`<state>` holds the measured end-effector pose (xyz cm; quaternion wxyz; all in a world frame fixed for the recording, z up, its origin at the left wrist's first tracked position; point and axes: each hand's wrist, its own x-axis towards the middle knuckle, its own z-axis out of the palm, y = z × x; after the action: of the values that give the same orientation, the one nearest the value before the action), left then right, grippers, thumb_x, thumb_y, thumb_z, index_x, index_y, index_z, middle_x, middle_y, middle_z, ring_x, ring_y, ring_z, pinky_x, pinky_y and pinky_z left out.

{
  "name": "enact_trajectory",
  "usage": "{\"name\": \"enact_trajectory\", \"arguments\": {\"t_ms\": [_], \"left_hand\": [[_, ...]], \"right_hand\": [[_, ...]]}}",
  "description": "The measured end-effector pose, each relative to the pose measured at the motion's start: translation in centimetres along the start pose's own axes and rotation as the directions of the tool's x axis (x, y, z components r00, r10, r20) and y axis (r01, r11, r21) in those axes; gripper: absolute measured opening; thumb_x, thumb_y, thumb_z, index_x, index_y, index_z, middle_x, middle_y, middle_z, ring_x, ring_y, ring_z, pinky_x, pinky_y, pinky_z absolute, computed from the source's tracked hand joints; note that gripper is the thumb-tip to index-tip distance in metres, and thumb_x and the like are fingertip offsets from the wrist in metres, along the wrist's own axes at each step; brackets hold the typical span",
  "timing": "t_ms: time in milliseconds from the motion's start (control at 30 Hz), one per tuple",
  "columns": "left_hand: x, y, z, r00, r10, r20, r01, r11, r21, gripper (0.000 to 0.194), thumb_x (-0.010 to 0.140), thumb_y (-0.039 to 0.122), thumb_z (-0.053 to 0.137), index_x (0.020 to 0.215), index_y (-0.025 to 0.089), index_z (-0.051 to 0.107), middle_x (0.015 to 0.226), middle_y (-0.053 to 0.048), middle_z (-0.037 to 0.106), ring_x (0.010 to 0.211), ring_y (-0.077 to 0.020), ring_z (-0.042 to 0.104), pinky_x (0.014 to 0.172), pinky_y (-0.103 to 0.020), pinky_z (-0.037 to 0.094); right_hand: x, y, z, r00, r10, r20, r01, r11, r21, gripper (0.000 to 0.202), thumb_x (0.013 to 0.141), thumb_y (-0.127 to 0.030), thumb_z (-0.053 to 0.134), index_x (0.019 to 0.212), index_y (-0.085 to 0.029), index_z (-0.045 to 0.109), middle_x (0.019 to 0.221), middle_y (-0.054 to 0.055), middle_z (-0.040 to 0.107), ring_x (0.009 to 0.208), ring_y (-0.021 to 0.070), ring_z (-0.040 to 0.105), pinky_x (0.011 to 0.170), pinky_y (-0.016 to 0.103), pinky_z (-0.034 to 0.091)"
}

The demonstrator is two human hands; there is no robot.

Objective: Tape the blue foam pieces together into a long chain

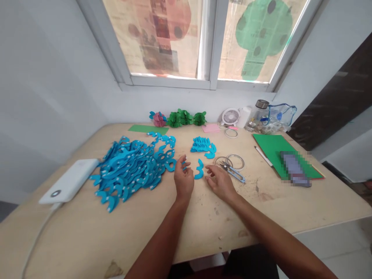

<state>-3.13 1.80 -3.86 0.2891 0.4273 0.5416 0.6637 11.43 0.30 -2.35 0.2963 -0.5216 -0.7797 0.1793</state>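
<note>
Between my hands a blue wavy paper cutout (199,172) lies flat on the table. My left hand (184,179) is just left of it, fingers apart and loosely bent. Some blue paper shows behind those fingers, and I see no grip on it. My right hand (219,181) is to the right of the cutout, open, its fingers slightly curled and holding nothing. A big heap of blue paper cutouts (130,166) with small white squares spreads to the left. Beyond my hands lies a smaller stack of blue cutouts (201,144).
Blue-handled thread snips (236,174) lie by tape rolls (236,161) on the right. Further right are a pen (263,155), green paper (269,145) and a blurred phone (295,168). A white power bank (71,180) is at left; a small fan (231,116) stands at the back.
</note>
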Motion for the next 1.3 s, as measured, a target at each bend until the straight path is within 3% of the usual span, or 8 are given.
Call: {"name": "enact_trajectory", "arguments": {"t_ms": [100,233,367,567,700,833,1033,1300], "left_hand": [[0.0,0.4,0.0,1.000,-0.005,-0.031,0.003,0.998,-0.055,0.047,0.067,0.005,0.050,0.111,0.021,0.053,0.108,-0.008,0.057,0.085,-0.0151,0.060,0.069,-0.025,0.050],[0.0,0.5,0.0,0.995,-0.016,-0.094,0.003,0.991,-0.137,0.047,0.066,0.004,0.048,0.109,0.022,0.054,0.103,-0.006,0.058,0.078,-0.0120,0.061,0.067,-0.023,0.050],[0.2,0.3,0.0,0.992,-0.047,-0.120,0.024,0.983,-0.183,0.048,0.064,0.003,0.047,0.108,0.021,0.054,0.102,-0.006,0.058,0.073,-0.0109,0.061,0.062,-0.021,0.049],[0.2,0.6,0.1,0.988,-0.068,-0.135,0.040,0.978,-0.206,0.048,0.063,0.002,0.046,0.108,0.019,0.055,0.102,-0.007,0.059,0.071,-0.0100,0.062,0.058,-0.019,0.049],[0.3,0.5,0.1,0.985,-0.075,-0.156,0.043,0.978,-0.203,0.047,0.063,0.002,0.048,0.106,0.018,0.056,0.101,-0.006,0.060,0.070,-0.0093,0.061,0.061,-0.019,0.049],[0.5,0.3,0.1,0.987,-0.066,-0.146,0.036,0.979,-0.202,0.044,0.066,0.005,0.052,0.107,0.018,0.054,0.104,-0.007,0.059,0.075,-0.0105,0.062,0.066,-0.021,0.051],[0.6,0.1,0.3,0.998,-0.030,-0.054,0.019,0.981,-0.195,0.049,0.068,0.009,0.058,0.115,0.020,0.049,0.110,-0.009,0.055,0.089,-0.0140,0.062,0.073,-0.024,0.051],[0.4,0.3,0.5,1.000,-0.013,-0.004,0.012,0.960,-0.281,0.056,0.065,0.010,0.059,0.119,0.021,0.044,0.113,-0.009,0.051,0.087,-0.0141,0.063,0.075,-0.026,0.052]], "right_hand": [[1.1,-1.5,0.6,0.998,0.017,0.066,-0.006,0.986,-0.168,0.040,0.081,-0.025,0.050,0.121,-0.020,0.046,0.105,0.009,0.060,0.095,0.0203,0.055,0.078,0.030,0.044],[2.3,-2.6,2.1,0.994,0.091,0.056,-0.063,0.920,-0.388,0.044,0.081,-0.031,0.051,0.123,-0.019,0.045,0.105,0.014,0.059,0.099,0.0265,0.051,0.080,0.036,0.041],[2.7,-2.5,3.3,0.992,0.127,0.000,-0.116,0.909,-0.401,0.046,0.080,-0.030,0.052,0.124,-0.019,0.044,0.104,0.013,0.059,0.100,0.0267,0.050,0.081,0.035,0.039],[3.0,-1.5,4.1,0.979,0.201,-0.018,-0.199,0.951,-0.234,0.047,0.074,-0.016,0.054,0.120,-0.023,0.046,0.089,0.004,0.063,0.089,0.0211,0.054,0.075,0.030,0.038],[3.0,-0.9,4.4,0.981,0.188,-0.050,-0.192,0.974,-0.117,0.049,0.072,-0.010,0.051,0.119,-0.022,0.047,0.077,0.001,0.064,0.081,0.0196,0.056,0.070,0.028,0.037],[3.0,-0.4,4.4,0.981,0.170,-0.092,-0.160,0.981,0.110,0.053,0.071,-0.011,0.050,0.122,-0.020,0.043,0.074,-0.001,0.062,0.071,0.0162,0.057,0.064,0.025,0.039],[3.0,0.1,4.5,0.980,0.165,-0.114,-0.105,0.905,0.412,0.063,0.068,-0.012,0.052,0.129,-0.020,0.036,0.066,-0.005,0.056,0.060,0.0129,0.054,0.060,0.024,0.042],[3.0,0.1,5.1,0.992,0.109,-0.058,-0.050,0.787,0.615,0.069,0.067,-0.012,0.057,0.131,-0.021,0.032,0.062,-0.007,0.053,0.056,0.0107,0.051,0.056,0.022,0.042]]}}
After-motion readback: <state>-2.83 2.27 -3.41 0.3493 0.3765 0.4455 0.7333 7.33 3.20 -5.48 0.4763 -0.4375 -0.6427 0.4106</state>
